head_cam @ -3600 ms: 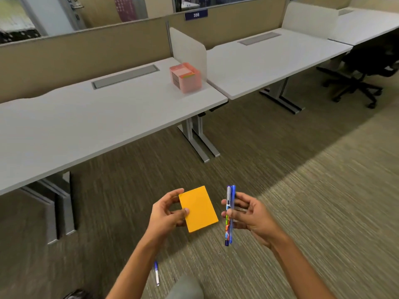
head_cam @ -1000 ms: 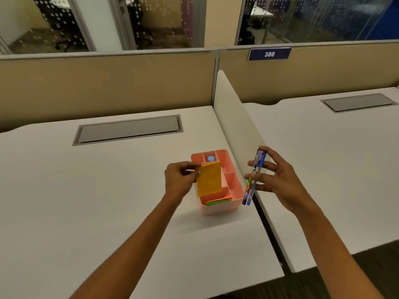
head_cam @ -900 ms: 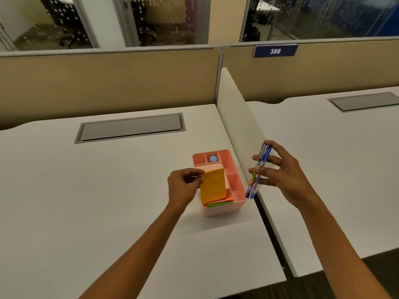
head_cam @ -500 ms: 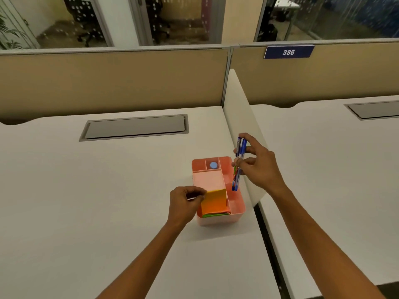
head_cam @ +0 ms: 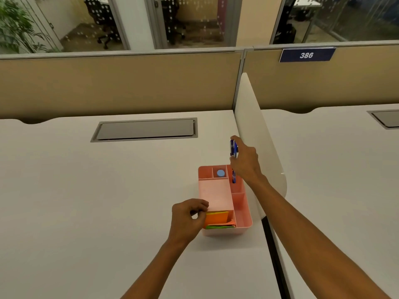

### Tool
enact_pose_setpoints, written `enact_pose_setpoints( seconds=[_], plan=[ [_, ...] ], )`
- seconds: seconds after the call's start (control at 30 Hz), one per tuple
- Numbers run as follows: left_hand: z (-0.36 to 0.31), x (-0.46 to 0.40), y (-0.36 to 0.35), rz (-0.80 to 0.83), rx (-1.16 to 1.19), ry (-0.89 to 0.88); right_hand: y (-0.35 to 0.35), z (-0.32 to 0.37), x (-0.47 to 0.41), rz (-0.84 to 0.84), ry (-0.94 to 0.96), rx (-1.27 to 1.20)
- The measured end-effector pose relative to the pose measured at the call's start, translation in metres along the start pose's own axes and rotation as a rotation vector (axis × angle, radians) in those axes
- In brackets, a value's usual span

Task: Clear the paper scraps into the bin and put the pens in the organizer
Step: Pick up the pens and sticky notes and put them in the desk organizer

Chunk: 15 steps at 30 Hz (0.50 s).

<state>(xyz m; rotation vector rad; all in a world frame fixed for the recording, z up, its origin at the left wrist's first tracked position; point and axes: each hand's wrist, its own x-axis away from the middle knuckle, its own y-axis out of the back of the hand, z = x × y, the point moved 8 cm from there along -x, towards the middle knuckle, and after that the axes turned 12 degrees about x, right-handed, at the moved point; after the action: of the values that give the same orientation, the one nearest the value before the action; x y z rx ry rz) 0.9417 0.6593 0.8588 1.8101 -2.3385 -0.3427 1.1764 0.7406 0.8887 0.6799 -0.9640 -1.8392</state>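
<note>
**Pens over organizer, orange paper at its front slot**

From my remote seat I saw the pens, blue-bodied and bunched together, standing nearly upright just right of frame centre. Their lower ends dipped into the rear right compartment of the pink organizer; I could not tell whether they touched its floor. The right hand gripped them, fingers curled round the upper barrels, forearm running in from the lower right corner.

The orange paper sat in the organizer's front left slot, lower centre of frame, on top of a few more coloured sheets with green edges showing beneath. The left hand was at the organizer's left front edge, thumb and forefinger pinching the orange paper's left edge, other fingers curled.

Inside the organizer, a small blue round cap stood in a small rear compartment, and a pale pink pad filled the big middle section.

The organizer sat on a white desk, near its right edge, just beside a white divider panel. A grey cable hatch lay upper left of centre. A tan partition ran across the upper frame, with a blue sign reading 386 at upper right. A second desk filled the right side.
</note>
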Motion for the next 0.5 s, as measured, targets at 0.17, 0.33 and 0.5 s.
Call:
enact_pose_setpoints(
  seconds=[0.17,0.33,0.5],
  plan=[
    [0.001,-0.007,0.019,-0.096,0.003,-0.039,-0.007,-0.017,-0.008,0.024,-0.036,-0.033],
    [0.002,-0.018,0.031,-0.146,-0.018,-0.028,-0.005,-0.025,-0.014,0.001,-0.047,-0.044],
    [0.003,-0.025,0.033,-0.141,0.015,0.013,-0.002,-0.026,-0.016,0.026,-0.015,0.005]
  ],
)
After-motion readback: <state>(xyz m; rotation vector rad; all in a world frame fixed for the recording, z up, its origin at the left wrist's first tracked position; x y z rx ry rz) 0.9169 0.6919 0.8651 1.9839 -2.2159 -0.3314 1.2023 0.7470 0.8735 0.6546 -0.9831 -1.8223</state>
